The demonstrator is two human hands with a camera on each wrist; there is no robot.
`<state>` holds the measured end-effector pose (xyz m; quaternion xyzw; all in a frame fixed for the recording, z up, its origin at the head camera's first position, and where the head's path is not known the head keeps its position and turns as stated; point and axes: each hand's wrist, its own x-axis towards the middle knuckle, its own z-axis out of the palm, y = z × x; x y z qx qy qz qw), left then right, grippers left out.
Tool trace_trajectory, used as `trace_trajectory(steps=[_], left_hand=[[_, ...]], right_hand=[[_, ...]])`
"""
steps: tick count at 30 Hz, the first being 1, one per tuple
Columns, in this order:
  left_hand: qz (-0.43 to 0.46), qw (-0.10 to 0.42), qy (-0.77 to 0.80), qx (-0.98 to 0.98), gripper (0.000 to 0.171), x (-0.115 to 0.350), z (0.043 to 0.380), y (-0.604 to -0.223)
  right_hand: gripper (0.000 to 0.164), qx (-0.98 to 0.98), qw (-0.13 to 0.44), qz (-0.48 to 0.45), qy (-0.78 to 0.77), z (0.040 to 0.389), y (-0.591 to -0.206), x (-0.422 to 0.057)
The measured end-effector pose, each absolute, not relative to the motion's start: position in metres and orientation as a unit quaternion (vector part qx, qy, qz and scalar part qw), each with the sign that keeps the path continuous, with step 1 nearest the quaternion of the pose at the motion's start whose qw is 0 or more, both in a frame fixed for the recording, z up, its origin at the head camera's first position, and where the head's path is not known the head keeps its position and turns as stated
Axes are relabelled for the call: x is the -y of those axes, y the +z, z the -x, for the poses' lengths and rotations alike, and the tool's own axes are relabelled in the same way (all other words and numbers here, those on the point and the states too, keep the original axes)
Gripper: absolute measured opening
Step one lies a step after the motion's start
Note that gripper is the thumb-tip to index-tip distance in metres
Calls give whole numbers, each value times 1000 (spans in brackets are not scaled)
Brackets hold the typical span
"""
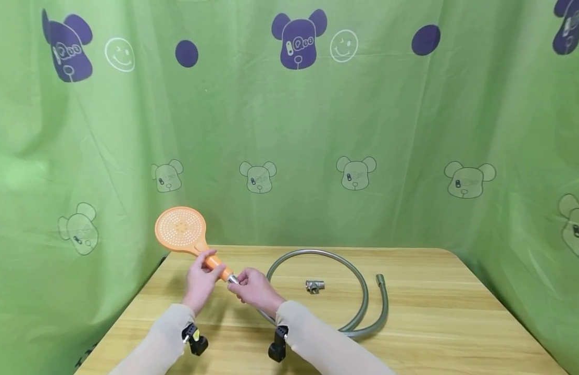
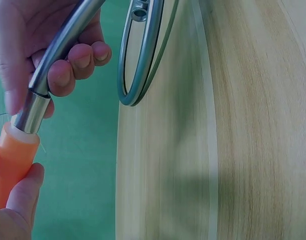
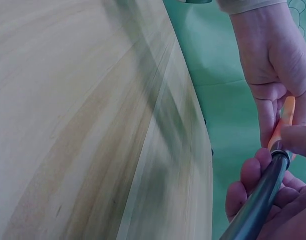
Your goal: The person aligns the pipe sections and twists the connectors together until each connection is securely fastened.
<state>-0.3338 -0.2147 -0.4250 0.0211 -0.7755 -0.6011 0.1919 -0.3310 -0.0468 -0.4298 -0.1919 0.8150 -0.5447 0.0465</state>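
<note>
An orange shower head [image 1: 180, 228] with a round, perforated face is held up over the table's back left corner. My left hand [image 1: 203, 279] grips its orange handle [image 2: 14, 157]. At the handle's lower end, my right hand [image 1: 255, 289] pinches the metal end fitting [image 2: 33, 114] of a grey shower hose [image 1: 366, 291]. The fitting meets the handle at a pale collar [image 2: 22, 134], in line with it. From the right hand the hose [image 3: 257, 212] runs down and loops over the table, its other end fitting [image 1: 380, 279] lying toward the right.
A small metal valve [image 1: 314, 286] lies on the wooden table [image 1: 449, 312] inside the hose loop. Green printed curtain [image 1: 308, 120] stands behind the table and along both sides. Each wrist carries a small black camera [image 1: 196, 341].
</note>
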Motion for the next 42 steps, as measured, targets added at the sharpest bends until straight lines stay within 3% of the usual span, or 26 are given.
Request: trace_trajectory(steps=[7,14,28,42], left_hand=[[-20,197,-600,775,52,215,334,-426],[-23,193,-594,780,54,216,334,-427],[-22,194,-583,788,54,217,335,-429],[-22,196,-584,787,53,217,335,-428]], right_hand=[[12,-813,49,207,-541,333,-431,46],[25,-821,55,224,-522,335,-432,45],[18,-815,43,220,-535,334,-435,43],[25,-812,50,223,-537,337,-434,45]])
